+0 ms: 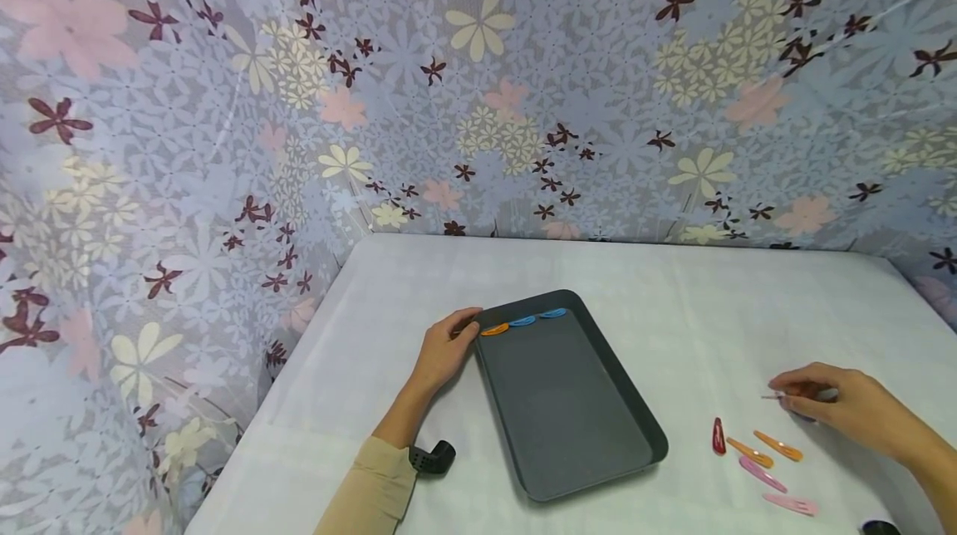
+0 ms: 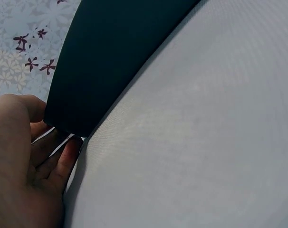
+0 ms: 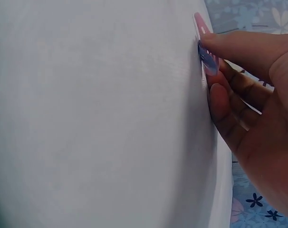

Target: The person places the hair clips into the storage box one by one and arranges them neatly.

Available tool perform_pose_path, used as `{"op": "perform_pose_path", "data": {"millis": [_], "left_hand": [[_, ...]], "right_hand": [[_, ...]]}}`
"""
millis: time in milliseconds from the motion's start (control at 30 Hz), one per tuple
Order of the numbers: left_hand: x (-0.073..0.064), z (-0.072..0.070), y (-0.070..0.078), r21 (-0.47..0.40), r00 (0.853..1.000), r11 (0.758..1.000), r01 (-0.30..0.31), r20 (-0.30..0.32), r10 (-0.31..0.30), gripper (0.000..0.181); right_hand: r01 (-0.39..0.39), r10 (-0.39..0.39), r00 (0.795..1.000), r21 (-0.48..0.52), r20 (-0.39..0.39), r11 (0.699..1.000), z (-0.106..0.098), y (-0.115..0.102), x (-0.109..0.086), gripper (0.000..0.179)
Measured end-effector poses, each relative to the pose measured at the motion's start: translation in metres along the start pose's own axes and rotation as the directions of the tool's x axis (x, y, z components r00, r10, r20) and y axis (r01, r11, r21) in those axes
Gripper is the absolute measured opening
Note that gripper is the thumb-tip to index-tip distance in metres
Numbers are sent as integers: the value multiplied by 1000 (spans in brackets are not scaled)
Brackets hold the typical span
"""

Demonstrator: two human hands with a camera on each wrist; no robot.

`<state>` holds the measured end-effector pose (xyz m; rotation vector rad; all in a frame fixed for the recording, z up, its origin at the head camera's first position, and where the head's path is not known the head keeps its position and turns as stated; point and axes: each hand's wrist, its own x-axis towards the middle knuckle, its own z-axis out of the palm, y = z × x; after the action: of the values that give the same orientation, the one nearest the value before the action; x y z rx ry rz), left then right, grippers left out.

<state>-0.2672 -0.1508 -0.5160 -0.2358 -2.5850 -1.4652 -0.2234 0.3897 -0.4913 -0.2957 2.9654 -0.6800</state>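
Note:
My left hand (image 1: pixel 441 350) holds the far-left corner of a dark grey tray (image 1: pixel 564 402), its thumb and fingers around the outside of the wall (image 2: pixel 82 80). Along the far end inside the tray lie an orange hair clip (image 1: pixel 495 329) and two blue hair clips (image 1: pixel 522 321), end to end. Off to the right, my right hand (image 1: pixel 841 398) pinches a pink hair clip (image 3: pixel 199 23) just above the tabletop. Against it, by the fingertips, is a blue hair clip (image 3: pixel 209 61); whether it is pinched too, I cannot tell.
Between tray and right hand lie a red clip (image 1: pixel 718 437), two orange clips (image 1: pixel 777 445) and two pink clips (image 1: pixel 790 504). A white cloth (image 1: pixel 695 311) covers the table. Flowered fabric (image 1: pixel 419 86) hangs behind and to the left.

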Motion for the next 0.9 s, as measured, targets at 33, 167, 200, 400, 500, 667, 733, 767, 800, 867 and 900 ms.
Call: {"op": "perform_pose_path", "data": {"millis": [33,167,200,400,500,667,733,767,800,867,900], "left_hand": [[0,0,0,-3,1000,1000,2,1,-2,32],[0,0,0,-9,1000,1000,8,4,-8,31],[0,0,0,-10,1000,1000,8,3,-8,31],[0,0,-1,-15,1000,1000,9,6,-9,31],[0,0,0,-17,1000,1000,7,9,-7,31],[1,1,1,-14,1000,1000,9,2,-9,30],[1,1,1,-13,1000,1000,7,-2,-7,30],[2,1,1,-14,1000,1000,3,-4,-3,30],[2,1,0,-14,1000,1000,1,-5,-1,30],[3,2,1,-17,1000,1000,-1,-5,1,31],[3,2,1,-18,1000,1000,-3,-6,3,31]], "right_hand": [[-5,5,1000,-5,-6,1000,-1,0,0,33],[-37,37,999,-13,-28,999,-4,2,1,36],[-43,43,999,-15,-31,999,-4,2,1,38],[-61,60,998,-32,-31,998,-6,3,3,47],[-49,46,998,-55,-38,997,-7,4,1,47],[-19,16,999,-66,-47,998,-8,4,-2,39],[-18,15,999,-64,-48,998,-9,4,-2,37],[-20,17,999,-62,-46,998,-9,4,-2,37],[-21,18,999,-63,-45,998,-9,4,-2,37],[-23,20,999,-63,-45,998,-10,5,-1,36],[-22,19,999,-63,-45,998,-10,5,-1,35]]}}
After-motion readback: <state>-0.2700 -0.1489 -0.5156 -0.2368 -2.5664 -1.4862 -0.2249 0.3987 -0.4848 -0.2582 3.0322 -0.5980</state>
